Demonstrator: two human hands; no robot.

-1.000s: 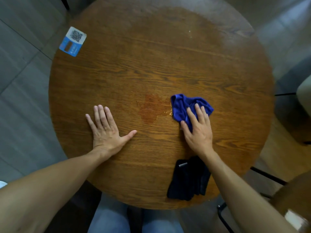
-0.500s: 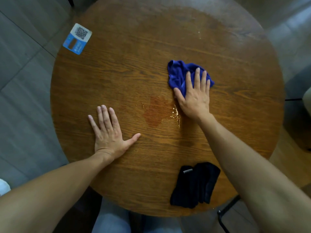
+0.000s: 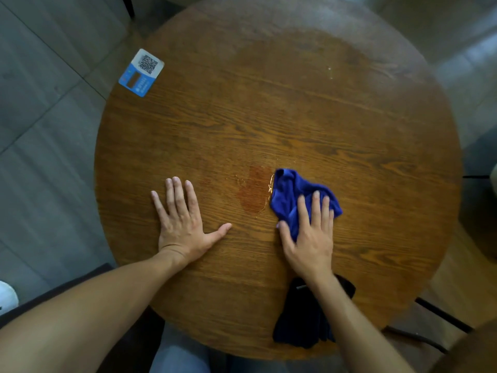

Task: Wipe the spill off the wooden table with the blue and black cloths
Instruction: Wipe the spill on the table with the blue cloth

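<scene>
A reddish-brown spill (image 3: 254,192) darkens the round wooden table (image 3: 269,117) near its middle. The crumpled blue cloth (image 3: 289,193) lies just right of the spill, its left edge touching the wet rim. My right hand (image 3: 309,232) presses flat on the cloth's near part, fingers spread over it. My left hand (image 3: 183,222) rests flat on the bare wood left of the spill, fingers apart, holding nothing. The black cloth (image 3: 304,321) lies bunched at the table's near edge, partly hidden under my right forearm.
A blue and white QR-code card (image 3: 141,72) sits at the table's far left edge. Grey floor tiles surround the table. Dark chair frames stand at the right (image 3: 441,313), and my lap shows below the near edge.
My right hand dragged the blue cloth from the far side of the spill back toward me, and it now lies beside the spill's right edge. The left hand stayed put.
</scene>
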